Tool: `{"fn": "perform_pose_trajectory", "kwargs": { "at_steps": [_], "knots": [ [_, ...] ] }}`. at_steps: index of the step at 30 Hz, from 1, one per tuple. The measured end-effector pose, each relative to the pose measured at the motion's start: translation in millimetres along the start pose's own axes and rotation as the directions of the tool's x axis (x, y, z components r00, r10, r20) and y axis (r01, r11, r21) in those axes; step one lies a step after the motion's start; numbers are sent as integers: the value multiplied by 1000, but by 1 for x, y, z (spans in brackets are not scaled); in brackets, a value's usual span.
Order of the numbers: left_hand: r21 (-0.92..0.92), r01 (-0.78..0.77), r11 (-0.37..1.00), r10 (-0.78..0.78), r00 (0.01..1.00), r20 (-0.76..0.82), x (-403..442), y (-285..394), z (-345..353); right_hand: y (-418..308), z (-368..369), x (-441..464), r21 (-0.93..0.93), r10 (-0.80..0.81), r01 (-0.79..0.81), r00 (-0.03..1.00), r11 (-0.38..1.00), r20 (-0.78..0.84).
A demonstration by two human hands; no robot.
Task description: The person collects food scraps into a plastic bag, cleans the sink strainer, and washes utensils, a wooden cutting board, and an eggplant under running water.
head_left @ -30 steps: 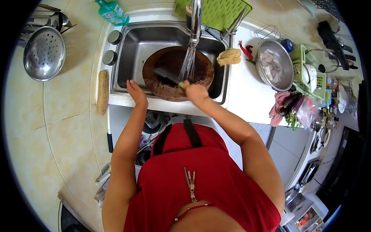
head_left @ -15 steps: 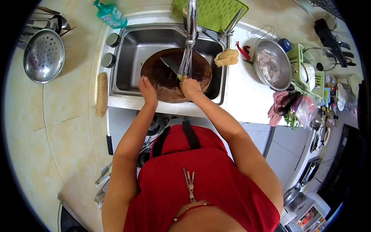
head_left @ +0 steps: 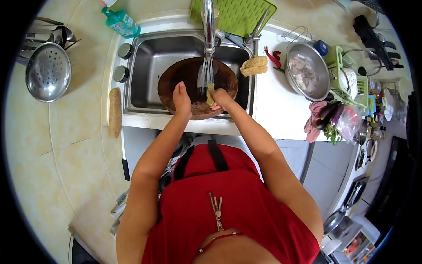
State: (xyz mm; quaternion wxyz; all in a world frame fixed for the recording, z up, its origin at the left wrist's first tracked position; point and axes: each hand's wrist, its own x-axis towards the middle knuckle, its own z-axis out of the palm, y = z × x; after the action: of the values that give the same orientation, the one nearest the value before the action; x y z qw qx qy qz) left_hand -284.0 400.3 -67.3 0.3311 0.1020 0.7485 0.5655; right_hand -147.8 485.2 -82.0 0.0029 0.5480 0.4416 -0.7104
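My right hand is closed round the yellow-green handle of a knife, whose blade is under the running water of the faucet. Beneath the knife, a round dark wooden chopping board rests tilted in the steel sink. My left hand is held over the board's near left part, fingers extended and pointing up, with nothing in it. Water partly hides the blade.
A yellow sponge sits on the sink's right rim. Right of it are red chillies, a steel bowl of pale pieces in water and eggplants. A loofah and two jars stand left.
My left hand has moved right, over the board. The knife has swung from pointing left to pointing away from me, its blade now under the water.
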Motion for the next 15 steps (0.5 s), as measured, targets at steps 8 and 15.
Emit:
{"fn": "perform_pose_trajectory", "kwargs": {
  "at_steps": [8, 15],
  "knots": [
    [-70, 177, 982, -162, 969, 188, 5, 20, 19, -9, -1, 21, 298, -338, 346, 938, 890, -78],
    [-439, 580, 686, -169, 714, 680, 9, 51, 43, -49, 42, 25, 983, -427, -69, 894, 171, 137]
  ]
}}
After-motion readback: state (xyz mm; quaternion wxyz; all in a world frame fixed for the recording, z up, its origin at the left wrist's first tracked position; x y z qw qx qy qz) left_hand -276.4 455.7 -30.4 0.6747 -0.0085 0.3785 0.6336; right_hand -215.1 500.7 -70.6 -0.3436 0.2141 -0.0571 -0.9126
